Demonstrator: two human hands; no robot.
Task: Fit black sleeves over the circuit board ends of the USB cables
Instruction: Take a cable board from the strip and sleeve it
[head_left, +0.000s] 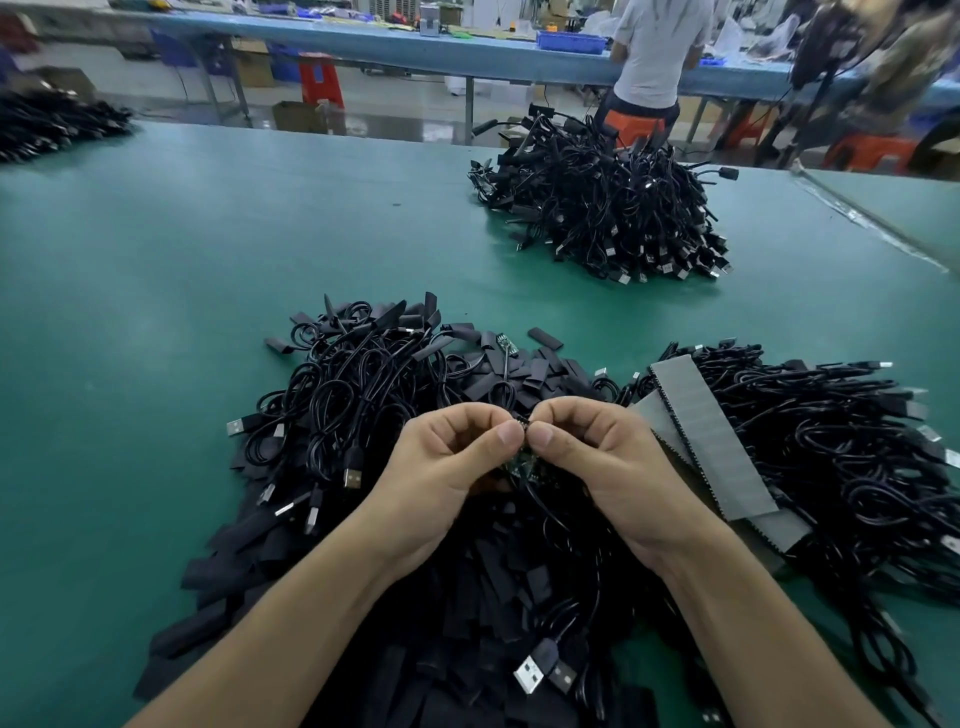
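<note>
My left hand (457, 457) and my right hand (587, 447) meet thumb to thumb above a heap of flat black sleeves (483, 587). Both pinch a small black sleeve (521, 422) between them. A green circuit board (522, 462) shows just below the thumbs, with its black cable trailing down towards me. How far the sleeve covers the board is hidden by my fingers. Loose USB cables (343, 410) lie tangled on the left of the heap. Another bare circuit board (506, 344) sticks up at the heap's far edge.
A large pile of cables (602, 208) sits far right on the green table (208, 260). More cables (841, 467) and grey strips (711, 441) lie at my right. Another cable pile (52, 124) is far left. A person (654, 57) stands at the blue bench behind.
</note>
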